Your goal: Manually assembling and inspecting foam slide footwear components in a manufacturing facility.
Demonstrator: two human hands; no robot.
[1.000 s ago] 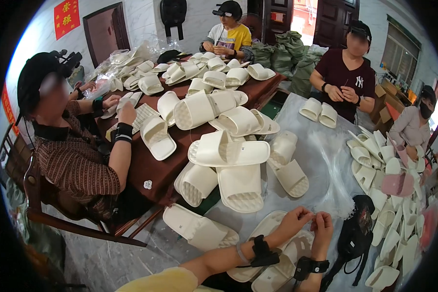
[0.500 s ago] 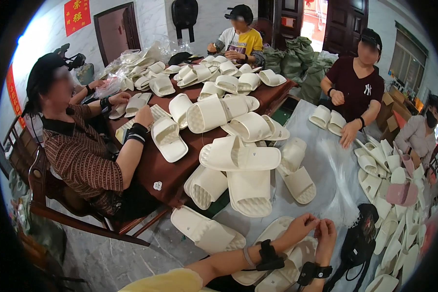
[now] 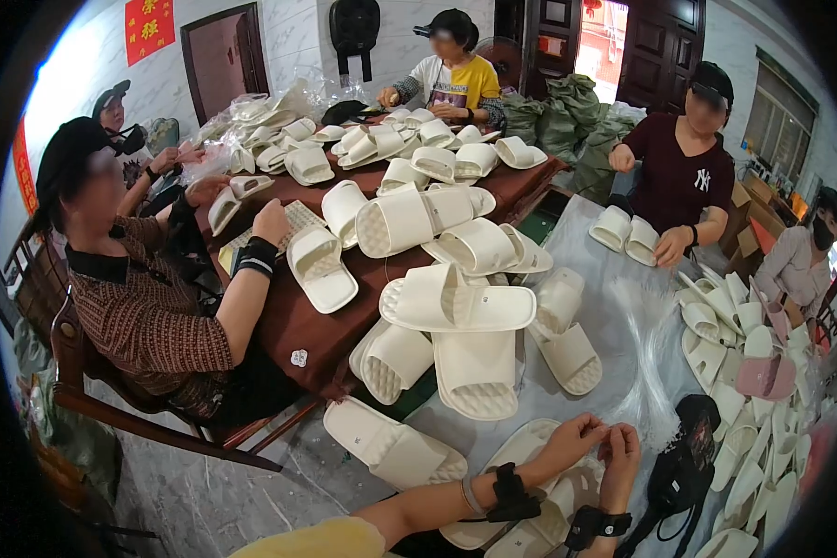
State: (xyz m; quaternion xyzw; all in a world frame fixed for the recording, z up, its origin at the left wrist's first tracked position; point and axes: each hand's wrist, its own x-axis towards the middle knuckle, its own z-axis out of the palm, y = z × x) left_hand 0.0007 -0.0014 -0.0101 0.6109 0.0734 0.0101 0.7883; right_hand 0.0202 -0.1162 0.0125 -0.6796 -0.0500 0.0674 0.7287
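Note:
My left hand (image 3: 565,445) and my right hand (image 3: 618,458) meet at their fingertips, both pinched closed, low in the view right of centre. What they hold, if anything, is too small to make out. Beneath them lie cream slippers (image 3: 521,446), partly covered by my wrists. A bundle of thin clear plastic strands (image 3: 649,358) lies on the grey sheet just beyond my fingers. Farther off, a cream slipper (image 3: 479,307) rests across another slipper (image 3: 479,372) in a loose pile. One more slipper (image 3: 395,445) sits left of my forearm.
A black strapped device (image 3: 684,465) lies right of my hands, beside a heap of slippers (image 3: 763,372) with a pink one in it. Co-workers sit around the brown-covered table (image 3: 298,307). Green sacks (image 3: 558,126) stand at the back.
My hands stay pinched together in almost the same place. The co-worker at left has tilted a slipper up, and the one at right has brought a hand closer to a pair of slippers.

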